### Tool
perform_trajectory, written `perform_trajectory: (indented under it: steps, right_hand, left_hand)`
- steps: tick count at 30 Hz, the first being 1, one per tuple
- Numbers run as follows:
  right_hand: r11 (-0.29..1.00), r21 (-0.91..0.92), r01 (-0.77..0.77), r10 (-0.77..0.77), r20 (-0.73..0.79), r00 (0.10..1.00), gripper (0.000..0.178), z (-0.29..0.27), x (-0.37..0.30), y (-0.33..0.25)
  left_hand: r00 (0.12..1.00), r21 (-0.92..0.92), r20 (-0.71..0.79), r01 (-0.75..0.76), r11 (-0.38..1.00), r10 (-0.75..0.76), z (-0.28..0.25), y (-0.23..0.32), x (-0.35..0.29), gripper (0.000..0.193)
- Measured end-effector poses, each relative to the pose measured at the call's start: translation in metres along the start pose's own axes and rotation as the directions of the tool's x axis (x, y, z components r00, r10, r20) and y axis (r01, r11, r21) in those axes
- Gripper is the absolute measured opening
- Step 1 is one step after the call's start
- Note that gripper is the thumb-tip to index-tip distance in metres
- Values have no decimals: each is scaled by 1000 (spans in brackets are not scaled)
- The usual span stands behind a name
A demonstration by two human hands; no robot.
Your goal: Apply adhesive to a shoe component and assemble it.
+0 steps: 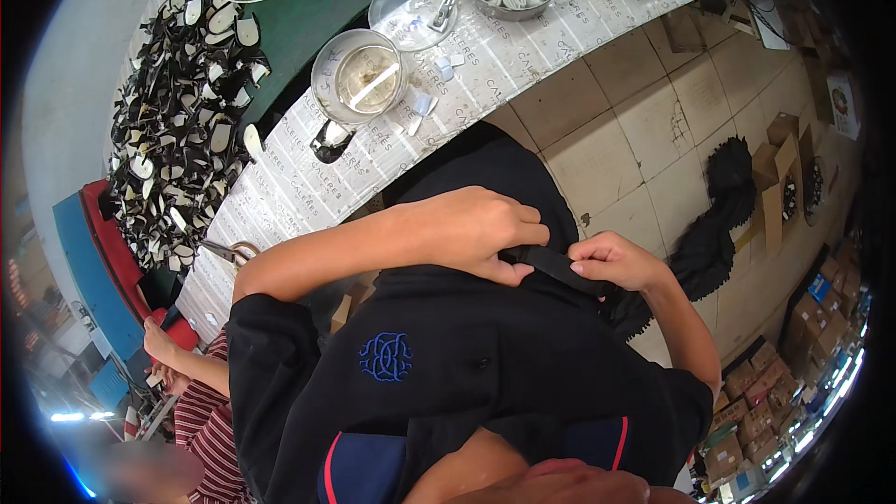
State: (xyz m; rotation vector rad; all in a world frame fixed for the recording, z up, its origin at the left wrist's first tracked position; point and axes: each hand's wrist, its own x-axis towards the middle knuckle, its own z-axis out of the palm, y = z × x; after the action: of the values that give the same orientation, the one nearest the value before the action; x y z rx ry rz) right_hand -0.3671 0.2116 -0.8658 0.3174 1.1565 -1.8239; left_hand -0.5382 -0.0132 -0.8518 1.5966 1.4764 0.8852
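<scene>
Black short-sleeved shirt (pixel 523 383) with red-piped navy panels fills the foreground, its chest bearing a curling blue embroidered emblem (pixel 385 357). Before it, a flat black fabric-like strip (pixel 560 270) spans both hands over the dark-clad lap: the left hand (pixel 504 238) has its fingers curled, thumb and forefinger pinching one end, while the right hand (pixel 614 261) nips it farther along between thumb and bent fingers. Near the right forearm, a long ruffled black string of pieces (pixel 730 182) trails down onto the beige tiled floor (pixel 597 135); whether it joins the strip I cannot tell. White covering printed with grey repeated capital lettering wraps the long worktable (pixel 385 147), bearing a round pot of liquid (pixel 323 84), a clear round lid (pixel 390 2) and a metal bowl (pixel 519 13) heaped with white bundles. Scissors (pixel 245 249) lie beside the left elbow, near a large heap of black-and-white shoe-like pieces (pixel 182 121). At far right, a white carton (pixel 843 105) carries coloured print too small to read.
</scene>
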Motion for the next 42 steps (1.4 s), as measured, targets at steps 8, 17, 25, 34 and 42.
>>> perform_trajectory:
  steps: [8, 17, 25, 34, 42]
  right_hand:
    - [989, 36, 146, -140, -143, 980, 27, -11, -22, 30]
    - [898, 365, 246, -149, -275, 950, 28, 7, 6, 17]
    - [949, 235, 209, -138, -286, 948, 30, 8, -2, 13]
    - [957, -172, 231, -245, -64, 967, 36, -2, -2, 0]
    - [804, -437, 403, -425, 51, 904, 34, -6, 11, -1]
  left_hand:
    - [875, -85, -364, 310, 947, -319, -30, -21, -35, 12]
    - [988, -109, -126, 81, 991, -95, 25, 1, 9, 45]
    - [987, -178, -146, 47, 983, -73, 18, 0, 7, 28]
    - [986, -103, -93, 128, 986, -138, 18, 0, -1, 28]
    - [982, -82, -136, 121, 989, -131, 18, -3, -8, 27]
